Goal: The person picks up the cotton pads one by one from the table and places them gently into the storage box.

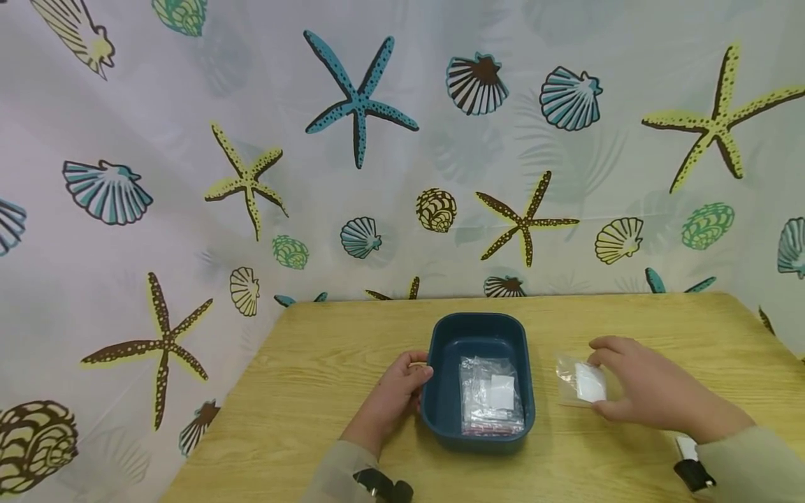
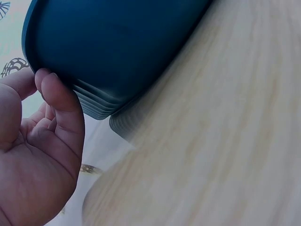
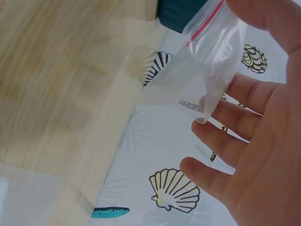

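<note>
A dark blue plastic bin [image 1: 476,445] stands on the wooden table, with a pile of clear zip bags [image 1: 493,398] lying inside it. At its left side my left hand [image 1: 397,384] grips the rim, thumb and fingertips at the wall; the left wrist view shows this hand [image 2: 44,146] close up against the bin [image 2: 117,42]. To the right of the bin, my right hand [image 1: 648,388] pinches a clear zip bag [image 1: 590,383] holding a white piece. Seen from the right wrist, the bag [image 3: 211,61] has a red seal line and the lower fingers of the hand [image 3: 268,136] are spread.
The light wood table [image 1: 302,370] extends on both sides of the bin. Behind it and at the sides hangs a white curtain [image 1: 440,265] printed with starfish and shells. A pale translucent patch [image 3: 28,195] shows on the tabletop in the right wrist view.
</note>
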### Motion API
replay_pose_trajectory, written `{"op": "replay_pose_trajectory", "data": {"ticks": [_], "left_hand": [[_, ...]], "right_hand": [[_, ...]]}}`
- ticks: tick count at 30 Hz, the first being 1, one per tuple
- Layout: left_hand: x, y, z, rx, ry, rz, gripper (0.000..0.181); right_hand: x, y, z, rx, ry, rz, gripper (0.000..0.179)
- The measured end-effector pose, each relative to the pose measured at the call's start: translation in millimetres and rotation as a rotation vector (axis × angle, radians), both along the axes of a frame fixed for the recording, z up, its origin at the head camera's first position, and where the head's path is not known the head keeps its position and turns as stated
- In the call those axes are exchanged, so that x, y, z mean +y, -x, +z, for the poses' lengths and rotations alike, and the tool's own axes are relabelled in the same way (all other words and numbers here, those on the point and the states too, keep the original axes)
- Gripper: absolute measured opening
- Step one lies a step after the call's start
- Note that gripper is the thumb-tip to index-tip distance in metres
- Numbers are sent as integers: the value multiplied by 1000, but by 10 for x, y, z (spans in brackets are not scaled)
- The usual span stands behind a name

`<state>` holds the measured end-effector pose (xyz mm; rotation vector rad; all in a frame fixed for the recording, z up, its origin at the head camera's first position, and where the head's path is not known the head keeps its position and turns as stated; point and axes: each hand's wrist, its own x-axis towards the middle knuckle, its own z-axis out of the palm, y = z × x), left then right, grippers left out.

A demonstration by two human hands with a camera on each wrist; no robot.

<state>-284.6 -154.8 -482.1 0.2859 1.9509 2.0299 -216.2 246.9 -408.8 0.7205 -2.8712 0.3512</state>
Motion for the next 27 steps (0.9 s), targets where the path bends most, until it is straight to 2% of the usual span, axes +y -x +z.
{"op": "replay_pose_trajectory", "data": {"ticks": [14, 27], "left_hand": [[-12, 3, -8, 9, -10, -12, 41], [-34, -9, 1, 3, -16, -22, 43]], "right_hand": [[-337, 92, 235, 59, 51, 40, 45], [-645, 202, 298, 50, 63, 90, 47]]}}
